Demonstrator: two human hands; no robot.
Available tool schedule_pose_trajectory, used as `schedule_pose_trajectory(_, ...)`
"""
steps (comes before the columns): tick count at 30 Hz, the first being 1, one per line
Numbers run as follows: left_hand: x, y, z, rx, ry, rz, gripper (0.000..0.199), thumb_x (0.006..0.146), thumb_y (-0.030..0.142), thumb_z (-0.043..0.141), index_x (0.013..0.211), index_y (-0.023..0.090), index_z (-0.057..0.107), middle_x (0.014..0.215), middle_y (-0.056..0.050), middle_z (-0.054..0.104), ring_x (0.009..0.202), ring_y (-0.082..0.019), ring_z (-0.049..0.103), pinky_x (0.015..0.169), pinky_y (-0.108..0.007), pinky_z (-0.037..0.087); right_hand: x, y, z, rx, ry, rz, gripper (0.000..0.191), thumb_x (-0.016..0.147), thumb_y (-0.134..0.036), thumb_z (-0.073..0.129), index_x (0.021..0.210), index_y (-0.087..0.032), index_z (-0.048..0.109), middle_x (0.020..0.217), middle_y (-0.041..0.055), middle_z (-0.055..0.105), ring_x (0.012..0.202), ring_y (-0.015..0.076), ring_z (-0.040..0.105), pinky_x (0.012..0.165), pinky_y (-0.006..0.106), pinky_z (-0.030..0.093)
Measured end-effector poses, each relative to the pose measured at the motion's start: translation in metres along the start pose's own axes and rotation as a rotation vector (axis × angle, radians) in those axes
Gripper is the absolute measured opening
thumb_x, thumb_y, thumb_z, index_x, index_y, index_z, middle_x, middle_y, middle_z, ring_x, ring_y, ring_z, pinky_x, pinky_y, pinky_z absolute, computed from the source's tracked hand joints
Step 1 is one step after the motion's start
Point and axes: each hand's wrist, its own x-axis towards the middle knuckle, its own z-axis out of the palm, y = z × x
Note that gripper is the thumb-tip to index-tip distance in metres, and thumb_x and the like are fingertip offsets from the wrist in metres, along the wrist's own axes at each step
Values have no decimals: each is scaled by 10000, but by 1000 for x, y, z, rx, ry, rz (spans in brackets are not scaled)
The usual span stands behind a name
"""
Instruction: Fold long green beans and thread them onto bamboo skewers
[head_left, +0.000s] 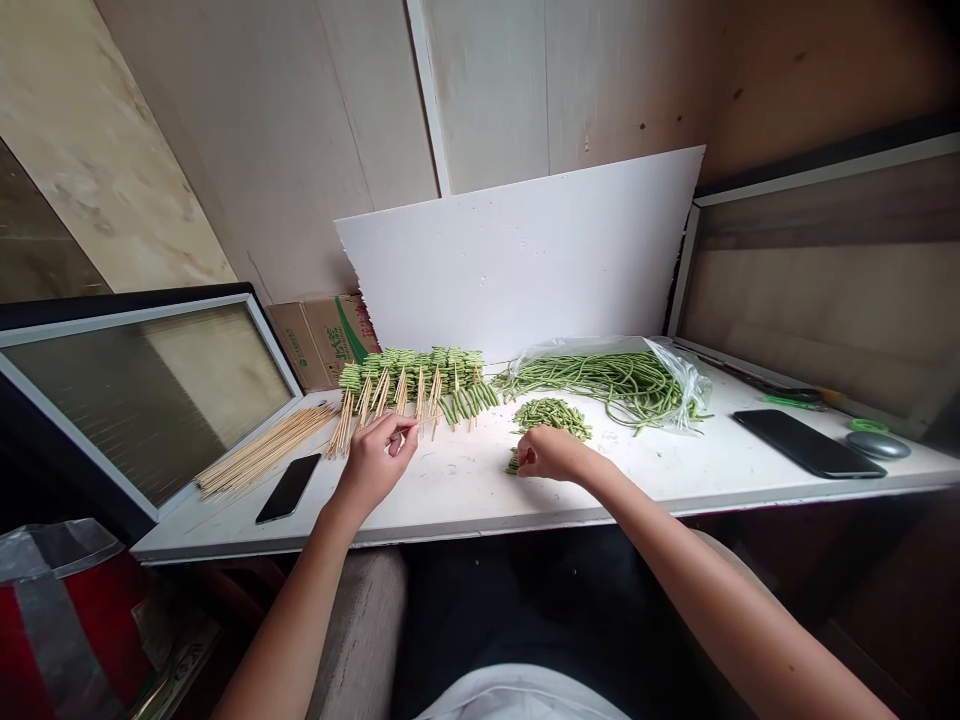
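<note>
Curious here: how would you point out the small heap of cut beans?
On the white table, look below the white board for the bag of long green beans. Just in front lies a small loose heap of short cut beans, with no sticks through them, unlike the skewered rows to its left.

Matt wooden skewers, glossy black phone, clear crinkled plastic bag

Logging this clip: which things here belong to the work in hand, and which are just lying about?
In use: left hand; right hand; cut bean pieces; skewered beans; long beans in plastic bag; loose bamboo skewers.
Lying about: phone by skewers; phone at right; cardboard box.
</note>
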Motion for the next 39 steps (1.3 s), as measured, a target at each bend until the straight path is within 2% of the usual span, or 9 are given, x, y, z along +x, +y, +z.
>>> schedule_pose_trajectory(3, 1, 1, 0, 9, 0, 11, 107, 957, 239, 622, 960, 185, 715, 722, -5, 624, 586, -120, 522, 616, -248, 428, 1, -2, 6, -96, 21, 30, 82, 764, -298, 824, 744, -222, 798, 747, 66, 746, 658, 216, 662, 602, 291, 416)
schedule_pose_trajectory(8, 1, 4, -1, 4, -11, 14, 120, 966, 230, 600, 957, 191, 713, 702, 9, 588, 580, -121, 493, 619, -256, 409, 1, -9, 8, -239, 0, 56, 102, 789, -307, 817, 788, -208, 794, 791, 90, 758, 702, 252, 689, 596, 293, 414)
schedule_pose_trajectory(11, 1, 5, -1, -1, -11, 23, 119, 968, 228, 599, 947, 190, 709, 711, 10, 586, 579, -117, 485, 617, -253, 405, -1, -20, 12, -371, 5, 57, 52, 820, -225, 759, 825, -188, 794, 833, 117, 764, 750, 269, 708, 632, 296, 428)
schedule_pose_trajectory(16, 1, 7, 1, 3, -22, 33, 113, 963, 219, 602, 944, 190, 710, 691, 20, 566, 572, -112, 484, 624, -246, 416, -4, -32, 19, -530, 25, 31, 152, 817, -78, 629, 822, -130, 772, 835, 166, 759, 749, 270, 713, 623, 288, 402)
schedule_pose_trajectory(20, 0, 8, 1, 1, -26, 23, 114, 960, 213, 598, 952, 196, 710, 707, 13, 589, 577, -116, 488, 624, -248, 425, -7, -29, 8, -422, 2, 31, 144, 785, -88, 650, 792, -163, 772, 794, 128, 754, 703, 252, 693, 604, 286, 386)
schedule_pose_trajectory(24, 0, 7, 0, -9, -25, 19, 134, 973, 238, 587, 963, 199, 714, 705, 4, 597, 585, -125, 502, 624, -256, 423, -9, -26, -1, -268, -25, 13, 137, 781, -155, 681, 832, -204, 798, 843, 95, 770, 704, 226, 684, 606, 279, 396)
schedule_pose_trajectory(30, -1, 8, -2, -17, -20, 17, 122, 971, 228, 587, 959, 205, 707, 740, -3, 629, 580, -126, 504, 613, -255, 425, -9, -29, 11, -257, -87, 11, 139, 775, -194, 714, 850, -227, 827, 822, 88, 771, 713, 217, 684, 623, 270, 406)
schedule_pose_trajectory(35, -3, 9, -3, -27, -28, 0, 123, 972, 241, 590, 959, 205, 707, 738, -1, 621, 585, -127, 499, 623, -257, 422, -9, -27, 18, -239, -53, -24, 140, 788, -186, 709, 854, -229, 825, 838, 75, 777, 712, 213, 688, 600, 266, 396)
schedule_pose_trajectory(39, -4, 8, -4, -41, -22, -9, 114, 962, 233, 601, 966, 205, 712, 759, 0, 629, 583, -121, 496, 623, -256, 425, -10, -28, 14, -168, 7, -87, 138, 781, -170, 706, 835, -227, 820, 850, 66, 776, 744, 214, 691, 627, 273, 427)
